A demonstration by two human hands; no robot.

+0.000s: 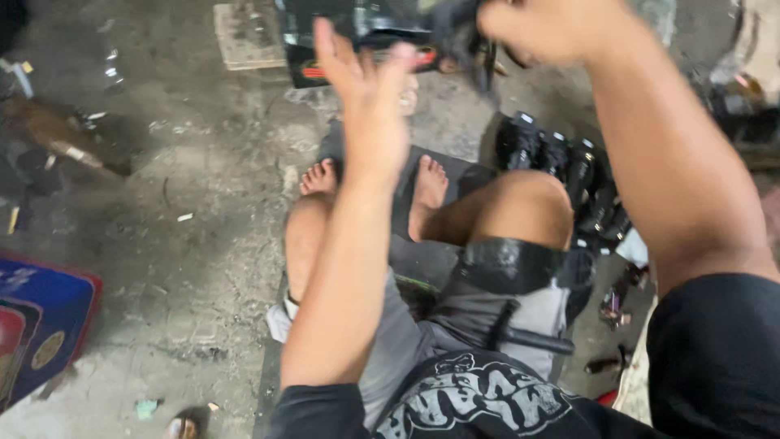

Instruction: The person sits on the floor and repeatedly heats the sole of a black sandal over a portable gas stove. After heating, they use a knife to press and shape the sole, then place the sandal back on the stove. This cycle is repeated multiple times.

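Left of my left hand [366, 97] the bare concrete floor [187, 203] lies open, with only small scraps on it. Just beyond my fingertips a black box [357, 41] blocks the way. Below my right hand [544, 28] a heap of black parts [569, 175] crowds the floor, and my raised knee [528, 203] stands between my arms.

I see soft, even daylight, fairly dim, with no hard shadows on the concrete floor [187, 244]. Motion blur smears my left hand [370, 97] and right hand [544, 28] and the dark object [382, 24] at the top edge. A glossy black band [508, 264] catches a pale sheen, and the corners look soft and darker
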